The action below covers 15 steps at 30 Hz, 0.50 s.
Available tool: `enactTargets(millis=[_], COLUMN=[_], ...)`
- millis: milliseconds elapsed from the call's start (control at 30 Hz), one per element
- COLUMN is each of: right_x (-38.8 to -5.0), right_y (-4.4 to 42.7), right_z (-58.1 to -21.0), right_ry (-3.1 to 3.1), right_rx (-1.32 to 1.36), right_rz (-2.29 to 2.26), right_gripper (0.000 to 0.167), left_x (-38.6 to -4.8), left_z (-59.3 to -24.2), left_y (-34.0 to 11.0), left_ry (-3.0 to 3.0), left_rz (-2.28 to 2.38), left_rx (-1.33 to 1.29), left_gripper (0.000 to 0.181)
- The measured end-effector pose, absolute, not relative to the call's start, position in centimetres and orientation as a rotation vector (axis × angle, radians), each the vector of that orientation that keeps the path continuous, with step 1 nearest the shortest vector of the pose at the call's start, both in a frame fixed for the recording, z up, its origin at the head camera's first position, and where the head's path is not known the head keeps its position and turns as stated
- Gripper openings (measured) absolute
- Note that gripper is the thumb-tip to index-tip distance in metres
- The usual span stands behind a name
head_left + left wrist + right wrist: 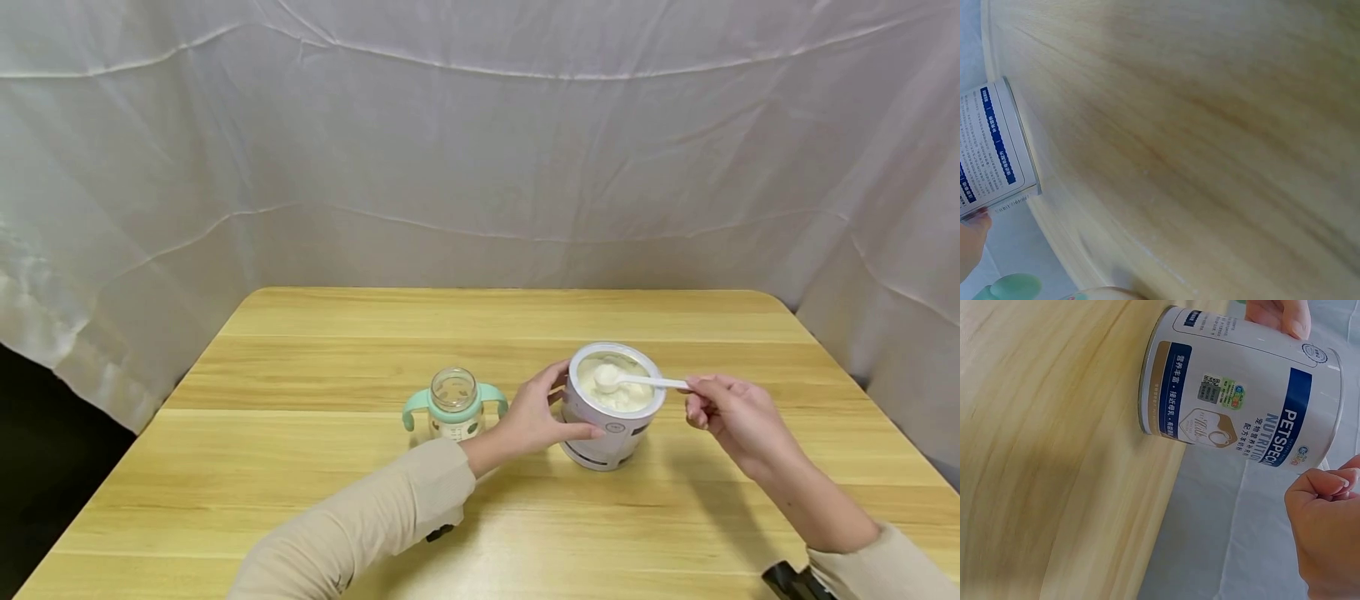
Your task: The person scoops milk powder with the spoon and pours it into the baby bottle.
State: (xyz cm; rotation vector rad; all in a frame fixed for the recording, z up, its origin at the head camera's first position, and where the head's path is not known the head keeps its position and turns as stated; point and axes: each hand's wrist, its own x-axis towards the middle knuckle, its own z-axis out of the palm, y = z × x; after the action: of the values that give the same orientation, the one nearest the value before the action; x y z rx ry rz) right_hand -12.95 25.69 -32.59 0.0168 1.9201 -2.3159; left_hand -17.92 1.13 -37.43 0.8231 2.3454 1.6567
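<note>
Two hands show right of centre in the head view, each partly hidden. The left hand (536, 417) grasps a can (611, 439); some fingers disappear behind its wall, the thumb lying across the front. The right hand (738, 417) pinches the handle of a white spoon (652, 382), whose bowl is over cream-coloured powder (628, 397); I cannot tell whether they touch. The left forearm hides the lower part of a bottle (455, 408) with mint-green handles, near the centre. The left wrist view crops the can at its left edge. Whether the can's base sits flat on the wooden surface (337, 375) is unclear. The can is white, cylindrical and open-topped; at upper right of the right wrist view, its blue panel begins "PETSPEC", the ending curving away.
</note>
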Motion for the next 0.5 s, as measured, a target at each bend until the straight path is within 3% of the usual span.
enactTargets(millis=[500], right_x=[-12.84], right_y=[26.10], right_z=[-32.61], right_ry=[1.840], right_rx=[-0.088], right_rz=[-2.397], right_gripper=[0.028], left_x=[-17.79], left_z=[-37.01], left_y=[0.95], left_ry=[2.408], left_rz=[1.572], left_rx=[0.865], left_gripper=[0.087])
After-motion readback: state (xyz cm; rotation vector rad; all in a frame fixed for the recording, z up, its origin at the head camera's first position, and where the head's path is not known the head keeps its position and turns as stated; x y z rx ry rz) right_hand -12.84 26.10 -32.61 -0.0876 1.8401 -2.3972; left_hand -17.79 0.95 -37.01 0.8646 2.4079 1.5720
